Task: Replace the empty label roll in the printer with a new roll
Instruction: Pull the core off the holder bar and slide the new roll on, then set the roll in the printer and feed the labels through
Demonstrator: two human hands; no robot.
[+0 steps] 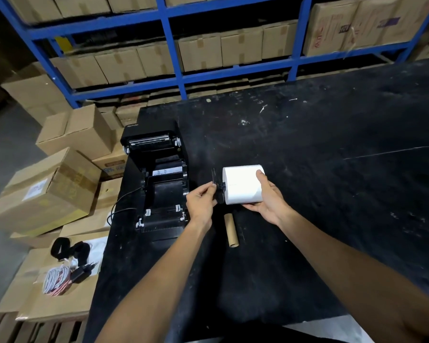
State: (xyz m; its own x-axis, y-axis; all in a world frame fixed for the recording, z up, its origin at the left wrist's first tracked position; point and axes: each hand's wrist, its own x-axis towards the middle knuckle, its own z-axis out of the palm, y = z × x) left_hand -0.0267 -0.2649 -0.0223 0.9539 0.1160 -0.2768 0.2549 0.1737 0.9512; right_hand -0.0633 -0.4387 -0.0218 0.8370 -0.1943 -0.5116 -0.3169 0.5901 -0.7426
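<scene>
A black label printer (159, 184) stands open at the table's left edge, its lid tipped back and its roll bay bare. Just right of it, my right hand (265, 199) grips a full white label roll (242, 185) from the right side and below. My left hand (200, 200) pinches a black spindle piece (219, 190) that sticks out of the roll's left end. A bare brown cardboard core (231, 230) lies on the table below the roll, between my forearms.
The black table (332, 169) stretches far to the right. Cardboard boxes (50, 191) are stacked left of the table; on one lie coiled cables and a power adapter (67, 276). Blue shelving (174, 78) filled with cartons stands behind.
</scene>
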